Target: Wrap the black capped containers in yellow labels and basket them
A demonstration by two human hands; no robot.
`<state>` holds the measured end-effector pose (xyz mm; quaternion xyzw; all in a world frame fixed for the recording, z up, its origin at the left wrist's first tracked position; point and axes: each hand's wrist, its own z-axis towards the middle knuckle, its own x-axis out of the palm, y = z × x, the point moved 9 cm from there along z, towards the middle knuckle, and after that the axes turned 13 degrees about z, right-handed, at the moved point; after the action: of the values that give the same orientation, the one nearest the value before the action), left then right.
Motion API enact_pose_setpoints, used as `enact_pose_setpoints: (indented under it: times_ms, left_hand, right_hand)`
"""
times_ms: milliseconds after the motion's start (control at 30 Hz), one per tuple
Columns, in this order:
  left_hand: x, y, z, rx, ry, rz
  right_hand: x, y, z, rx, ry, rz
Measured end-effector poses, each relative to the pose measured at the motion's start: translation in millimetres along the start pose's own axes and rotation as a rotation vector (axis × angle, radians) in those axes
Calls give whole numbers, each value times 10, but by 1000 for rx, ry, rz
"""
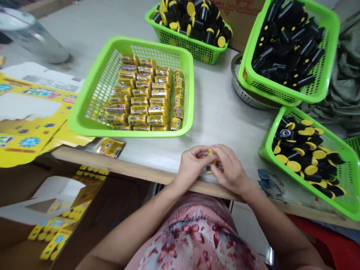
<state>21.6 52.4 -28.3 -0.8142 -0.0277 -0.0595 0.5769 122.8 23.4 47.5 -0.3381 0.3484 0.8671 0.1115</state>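
Note:
At the front edge of the table, my left hand and my right hand are together, fingers closed around a small yellow printed wrapper. My fingers cover most of it, so whether something is inside cannot be seen. Under my hands, partly hidden, lie colourful printed pieces on the tabletop. Ahead and to the left, a green basket holds rows of shiny yellow wrapped cylinders. A flat stack of yellow printed wrappers rests by the table edge, in front of that basket.
Green baskets of black containers with yellow caps stand at the back and right. Another basket of black containers sits above a metal colander. Yellow printed cardboard and a jug are left; an open carton is below.

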Motion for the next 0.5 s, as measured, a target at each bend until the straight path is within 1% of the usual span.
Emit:
enact_pose_setpoints:
  times_ms: [133, 200, 267, 300, 367, 400, 467, 500]
  left_hand:
    - [-108, -103, -42, 172, -177, 265]
    - [-115, -140, -48, 239, -216, 327]
    - [-78, -138, -21, 251, -174, 282]
    - [-48, -119, 1, 229, -123, 219]
    - [12, -60, 39, 139, -12, 56]
    - [28, -32, 46, 89, 29, -17]
    - [28, -1, 40, 18, 68, -112]
    - [18, -2, 28, 6, 74, -139]
  right_hand:
    - [75, 21, -1, -30, 15, -9]
    - [112, 1, -18, -28, 12, -6]
    - [115, -65, -37, 14, -11, 10]
    - [96, -111, -44, 49, -29, 19]
    - [25, -190, -41, 116, -52, 34]
    - [-17, -205, -27, 134, -44, 46]
    - [-88, -165, 25, 121, 28, 71]
    - [-108, -120, 54, 97, 92, 72]
